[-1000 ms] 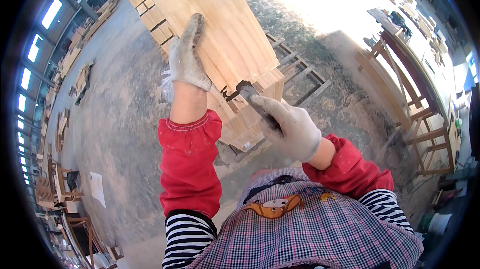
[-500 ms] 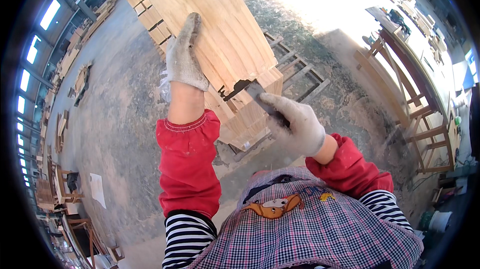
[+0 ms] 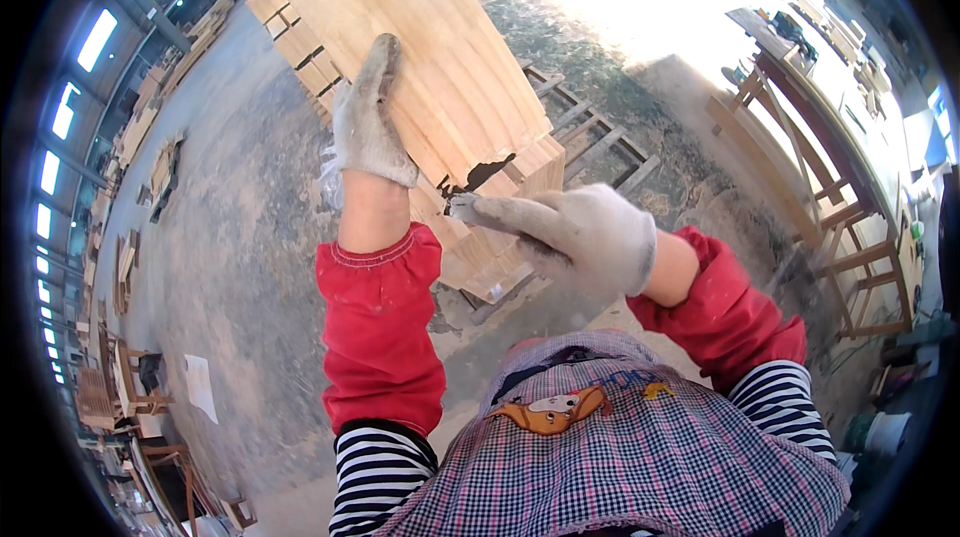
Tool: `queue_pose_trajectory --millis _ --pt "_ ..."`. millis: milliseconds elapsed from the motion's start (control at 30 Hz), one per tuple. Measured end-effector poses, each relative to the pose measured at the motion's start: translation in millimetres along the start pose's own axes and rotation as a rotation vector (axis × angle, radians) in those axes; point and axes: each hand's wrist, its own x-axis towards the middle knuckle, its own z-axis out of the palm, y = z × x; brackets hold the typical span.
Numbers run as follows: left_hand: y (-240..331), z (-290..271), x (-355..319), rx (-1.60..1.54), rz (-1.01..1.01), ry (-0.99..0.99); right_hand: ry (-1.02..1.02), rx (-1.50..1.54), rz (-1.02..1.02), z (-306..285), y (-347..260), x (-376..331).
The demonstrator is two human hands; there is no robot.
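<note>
A pale wooden board (image 3: 440, 57) lies on top of a stack of wooden pieces (image 3: 495, 257). Its near edge carries a ragged black patch (image 3: 490, 170). My left hand (image 3: 372, 127), in a pale work glove, grips the board's left edge with the thumb on top; its other fingers are hidden. In a similar glove, my right hand (image 3: 590, 237) is closed at the near edge, fingertips by the black patch's left part. It holds a scraper, now mostly covered by the fingers.
Behind the stack on the right lies a slatted wooden pallet (image 3: 610, 147). A long wooden workbench (image 3: 835, 167) runs along the right side. Wood piles (image 3: 165, 172) line the left, and a white sheet (image 3: 200, 387) lies on the floor.
My right hand has moved left along the board's near edge, turning so that the scraper's blade is largely hidden. My left hand keeps its hold on the board.
</note>
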Motion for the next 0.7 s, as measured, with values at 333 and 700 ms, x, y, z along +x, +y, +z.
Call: queue_pose_trajectory --millis 333,700 --pt "0 -3 -3 0.002 -0.012 -0.039 -0.007 -0.343 0.073 -69 38 -16" --pt "3 8 -14 0.086 0.009 0.073 0.333 0.173 0.209 15 6 -19"
